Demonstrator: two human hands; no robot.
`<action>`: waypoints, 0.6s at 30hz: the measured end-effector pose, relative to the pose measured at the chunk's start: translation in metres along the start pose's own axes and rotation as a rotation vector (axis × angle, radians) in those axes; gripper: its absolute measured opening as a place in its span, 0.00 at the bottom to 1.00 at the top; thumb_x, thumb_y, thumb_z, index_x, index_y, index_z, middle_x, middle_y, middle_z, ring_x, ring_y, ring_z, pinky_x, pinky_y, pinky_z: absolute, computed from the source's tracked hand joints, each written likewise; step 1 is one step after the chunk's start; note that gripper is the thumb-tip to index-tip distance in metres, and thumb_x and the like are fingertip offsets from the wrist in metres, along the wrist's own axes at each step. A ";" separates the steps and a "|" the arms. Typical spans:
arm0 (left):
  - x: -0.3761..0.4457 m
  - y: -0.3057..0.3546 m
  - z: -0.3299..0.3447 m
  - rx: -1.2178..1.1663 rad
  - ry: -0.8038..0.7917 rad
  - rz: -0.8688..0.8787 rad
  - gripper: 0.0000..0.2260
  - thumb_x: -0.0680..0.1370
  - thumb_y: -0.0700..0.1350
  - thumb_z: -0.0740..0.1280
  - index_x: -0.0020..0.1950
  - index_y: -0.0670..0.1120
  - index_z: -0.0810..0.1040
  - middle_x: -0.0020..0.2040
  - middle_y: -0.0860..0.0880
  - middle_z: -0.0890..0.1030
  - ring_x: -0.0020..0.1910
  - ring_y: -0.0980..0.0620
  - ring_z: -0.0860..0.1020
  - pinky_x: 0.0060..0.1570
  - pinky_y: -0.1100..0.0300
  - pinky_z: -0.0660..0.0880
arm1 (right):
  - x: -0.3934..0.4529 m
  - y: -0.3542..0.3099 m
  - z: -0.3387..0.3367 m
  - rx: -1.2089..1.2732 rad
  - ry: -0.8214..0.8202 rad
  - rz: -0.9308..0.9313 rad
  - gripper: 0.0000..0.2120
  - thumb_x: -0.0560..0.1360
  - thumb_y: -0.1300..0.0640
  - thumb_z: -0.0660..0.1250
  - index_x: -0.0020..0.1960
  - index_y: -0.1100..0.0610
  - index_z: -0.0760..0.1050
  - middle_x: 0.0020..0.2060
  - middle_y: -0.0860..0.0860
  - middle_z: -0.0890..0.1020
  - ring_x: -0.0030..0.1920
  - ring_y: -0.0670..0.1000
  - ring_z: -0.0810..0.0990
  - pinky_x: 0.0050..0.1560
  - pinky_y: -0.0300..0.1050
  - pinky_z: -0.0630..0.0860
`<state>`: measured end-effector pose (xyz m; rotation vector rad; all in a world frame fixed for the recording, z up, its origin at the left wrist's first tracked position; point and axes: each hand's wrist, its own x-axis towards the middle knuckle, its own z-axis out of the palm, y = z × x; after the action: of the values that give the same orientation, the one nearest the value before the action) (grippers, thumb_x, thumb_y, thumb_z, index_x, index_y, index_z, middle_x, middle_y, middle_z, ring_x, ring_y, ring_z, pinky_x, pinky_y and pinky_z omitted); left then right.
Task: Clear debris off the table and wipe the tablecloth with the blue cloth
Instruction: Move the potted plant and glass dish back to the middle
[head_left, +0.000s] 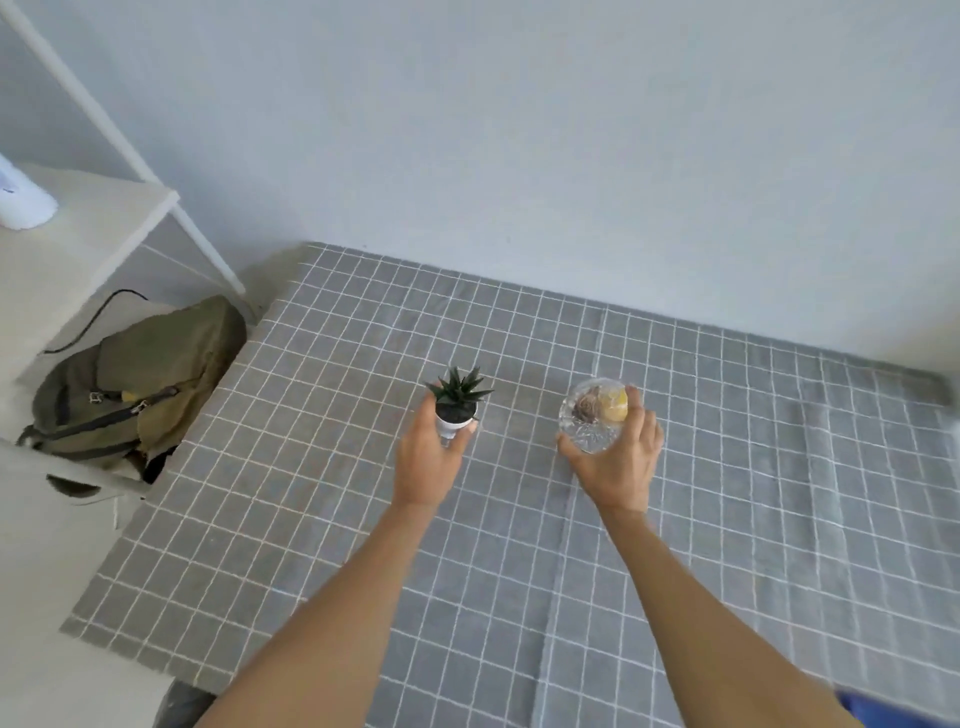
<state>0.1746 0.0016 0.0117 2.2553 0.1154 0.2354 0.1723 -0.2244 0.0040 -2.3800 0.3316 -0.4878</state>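
Note:
A grey tablecloth (311, 493) with a white grid covers the table. My left hand (428, 457) grips a small white pot holding a spiky green succulent (458, 397), near the table's middle. My right hand (618, 462) holds a clear glass bowl (592, 421) with a yellow piece and a brown piece of debris inside. Whether pot and bowl rest on the cloth or hang just above it is unclear. A sliver of blue (883, 706), possibly the blue cloth, shows at the bottom right edge.
A white shelf unit (93, 223) stands left of the table with a white object (23, 200) on it. An olive backpack (135, 379) lies beside the table's left edge. A pale wall (519, 130) runs behind the table. A dark object (182, 706) sits at the bottom left.

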 end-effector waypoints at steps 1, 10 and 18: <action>0.002 0.006 0.008 -0.005 -0.016 0.015 0.23 0.74 0.52 0.71 0.65 0.44 0.72 0.54 0.50 0.81 0.49 0.49 0.80 0.47 0.52 0.79 | 0.001 0.007 -0.005 -0.009 0.014 0.015 0.47 0.58 0.48 0.80 0.71 0.60 0.62 0.53 0.59 0.72 0.56 0.60 0.70 0.64 0.59 0.65; 0.014 0.033 0.070 -0.050 -0.130 0.125 0.22 0.73 0.51 0.72 0.63 0.44 0.73 0.54 0.51 0.81 0.49 0.51 0.79 0.46 0.57 0.77 | 0.009 0.048 -0.017 -0.033 0.048 0.153 0.50 0.59 0.44 0.78 0.73 0.56 0.59 0.58 0.59 0.71 0.61 0.63 0.68 0.67 0.59 0.63; 0.018 0.038 0.096 -0.100 -0.143 0.141 0.19 0.74 0.47 0.72 0.59 0.40 0.73 0.51 0.48 0.81 0.47 0.51 0.79 0.45 0.62 0.75 | 0.010 0.049 -0.005 0.035 -0.034 0.222 0.50 0.62 0.44 0.78 0.74 0.51 0.54 0.70 0.59 0.65 0.70 0.61 0.61 0.69 0.60 0.61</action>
<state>0.2120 -0.0919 -0.0168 2.1749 -0.1283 0.1501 0.1741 -0.2671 -0.0229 -2.2801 0.5599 -0.3464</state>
